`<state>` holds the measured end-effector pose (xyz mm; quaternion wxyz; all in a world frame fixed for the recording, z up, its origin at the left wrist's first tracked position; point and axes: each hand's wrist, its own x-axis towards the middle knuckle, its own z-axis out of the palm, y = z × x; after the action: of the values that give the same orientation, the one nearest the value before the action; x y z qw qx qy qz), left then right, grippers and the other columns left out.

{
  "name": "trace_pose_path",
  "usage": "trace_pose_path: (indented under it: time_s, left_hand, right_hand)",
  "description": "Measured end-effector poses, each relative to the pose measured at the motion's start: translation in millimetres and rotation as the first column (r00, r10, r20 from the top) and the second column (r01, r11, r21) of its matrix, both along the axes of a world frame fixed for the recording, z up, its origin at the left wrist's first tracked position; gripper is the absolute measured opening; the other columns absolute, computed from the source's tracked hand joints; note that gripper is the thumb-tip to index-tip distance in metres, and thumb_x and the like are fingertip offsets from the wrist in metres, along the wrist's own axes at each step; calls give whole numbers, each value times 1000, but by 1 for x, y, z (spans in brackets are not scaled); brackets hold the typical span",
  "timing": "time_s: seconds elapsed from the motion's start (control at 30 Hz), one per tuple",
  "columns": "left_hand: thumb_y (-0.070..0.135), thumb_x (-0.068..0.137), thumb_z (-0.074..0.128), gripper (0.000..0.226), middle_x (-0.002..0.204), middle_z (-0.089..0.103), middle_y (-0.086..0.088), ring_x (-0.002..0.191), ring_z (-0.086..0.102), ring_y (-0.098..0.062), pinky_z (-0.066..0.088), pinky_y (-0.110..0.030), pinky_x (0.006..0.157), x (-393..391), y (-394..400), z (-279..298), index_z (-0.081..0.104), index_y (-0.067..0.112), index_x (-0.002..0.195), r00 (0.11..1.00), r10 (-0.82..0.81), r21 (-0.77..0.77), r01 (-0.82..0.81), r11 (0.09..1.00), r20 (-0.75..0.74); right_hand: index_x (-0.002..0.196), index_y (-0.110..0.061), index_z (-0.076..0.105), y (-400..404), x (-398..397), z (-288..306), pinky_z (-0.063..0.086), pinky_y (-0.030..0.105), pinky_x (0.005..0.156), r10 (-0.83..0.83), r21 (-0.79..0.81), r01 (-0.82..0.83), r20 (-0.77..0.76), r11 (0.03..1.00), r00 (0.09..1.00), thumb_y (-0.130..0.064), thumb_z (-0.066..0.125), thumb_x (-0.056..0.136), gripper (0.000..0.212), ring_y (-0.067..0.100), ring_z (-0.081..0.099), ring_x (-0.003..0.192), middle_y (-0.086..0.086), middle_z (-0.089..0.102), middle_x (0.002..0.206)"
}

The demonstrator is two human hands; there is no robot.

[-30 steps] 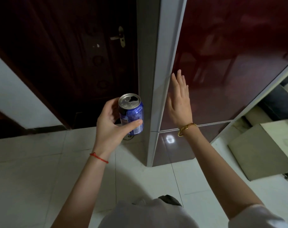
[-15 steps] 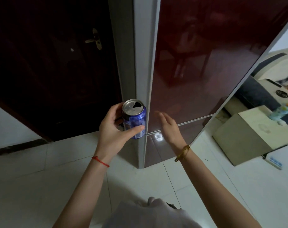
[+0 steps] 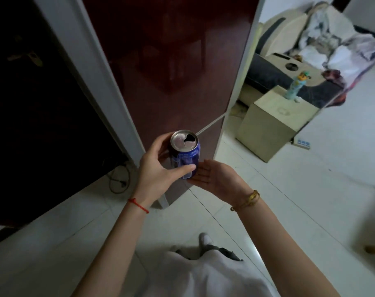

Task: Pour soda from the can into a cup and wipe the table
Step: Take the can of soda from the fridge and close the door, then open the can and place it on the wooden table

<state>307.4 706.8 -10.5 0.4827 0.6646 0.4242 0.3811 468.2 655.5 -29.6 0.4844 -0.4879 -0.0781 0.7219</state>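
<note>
My left hand (image 3: 158, 168) grips a blue soda can (image 3: 185, 154) upright at chest height, thumb across its front. The can's silver top is open, with a dark mouth hole. My right hand (image 3: 216, 179) lies flat with straight fingers, palm up, right beside the can's lower right side, fingertips at its base. No cup or table is in view.
A dark red fridge (image 3: 171, 71) with a pale frame stands straight ahead, its door closed. A dark wooden door (image 3: 32, 103) is at the left, a cable (image 3: 118, 181) on the floor by it. A beige box (image 3: 274, 123) with a small bottle (image 3: 294, 87) stands at the right.
My right hand has left the fridge door and dropped down beside the can. The view has swung right, bringing the box and a sofa into sight.
</note>
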Motion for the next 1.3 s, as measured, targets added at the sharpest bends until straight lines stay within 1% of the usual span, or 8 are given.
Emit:
trace_pose_path:
  time_s: [0.17,0.27,0.4,0.5,0.67,0.73,0.97,1.3]
  left_hand:
    - [22,57,89,77,124,65,5,116,62,-13,52,-37,99,57,-12,-7,57,19,127,984,-179,-5,179,984,-7]
    - [7,61,89,75,125,65,0,117,61,-12,50,-31,101,97,-23,-12,56,15,128,954,-299,-29,299,954,-2]
    - [14,63,89,76,126,65,1,119,60,-13,49,-28,100,160,-44,-17,55,13,131,888,-458,1,459,889,-44]
    - [7,68,87,72,127,63,2,119,59,-12,47,-24,100,215,-68,-19,54,13,132,827,-561,-5,561,828,-42]
    - [6,70,85,71,127,64,8,121,59,-13,47,-29,102,310,-116,-24,54,20,132,734,-680,-57,678,732,-2]
    - [7,70,86,71,127,64,7,122,58,-12,47,-28,103,349,-136,-25,53,19,132,691,-722,-70,721,690,4]
    - [10,68,87,72,128,63,8,123,57,-10,47,-30,104,467,-207,-24,54,20,131,539,-843,-80,840,536,10]
    - [15,70,87,70,125,62,16,121,56,-7,50,-31,100,609,-296,-21,54,26,130,235,-968,-22,971,237,-85]
  right_hand:
    - [129,11,50,-40,49,-8,47,41,100,-123,-4,123,-17,992,992,-17,31,101,44,37,60,109,27,62,119]
    - [128,12,50,-67,82,-12,49,40,97,-223,-18,223,-43,975,974,-16,31,101,43,37,61,108,28,62,119]
    - [124,12,51,-110,132,-15,53,37,91,-349,-39,347,-80,937,934,-16,29,102,42,35,63,101,27,64,111]
    - [120,12,53,-149,177,-16,56,34,85,-428,-39,426,-70,904,901,-14,28,101,41,34,65,97,25,67,105]
    - [121,15,52,-221,255,-17,58,35,85,-570,-14,571,-72,821,818,-14,29,100,42,36,64,103,31,62,118]
    - [116,13,56,-249,285,-17,58,34,86,-608,-7,609,-63,793,792,-14,29,100,41,35,65,102,29,65,113]
    - [104,7,59,-335,373,-17,58,33,82,-763,-34,763,-65,646,643,-16,29,101,39,28,73,83,22,73,92]
    - [114,10,56,-434,463,-31,60,34,81,-919,-59,921,-116,386,377,-20,29,103,41,32,72,93,27,70,104]
